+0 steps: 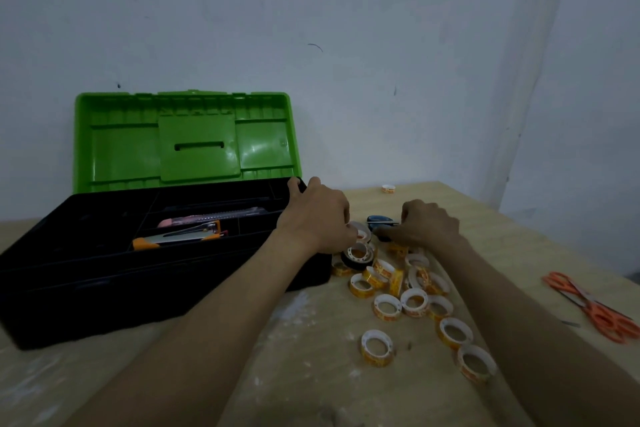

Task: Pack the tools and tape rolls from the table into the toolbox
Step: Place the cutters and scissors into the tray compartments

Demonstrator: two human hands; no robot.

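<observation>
A black toolbox (pixel 104 274) with its green lid (pixel 187 142) raised stands at the left; its tray holds an orange utility knife (pixel 176 238) and a pink tool (pixel 207 218). My left hand (pixel 317 215) lies at the toolbox's right end, fingers curled round its far corner rim. My right hand (pixel 427 224) grips a dark blue tool (pixel 381 222) lying on the table. Several small clear tape rolls (pixel 414 302) with orange print are scattered right of the box, with a black roll (pixel 355 262) among them.
Orange-handled scissors (pixel 599 308) lie at the table's right edge. One lone tape roll (pixel 388 188) sits near the back edge by the grey wall. The wooden table (pixel 311 357) has white smears in front.
</observation>
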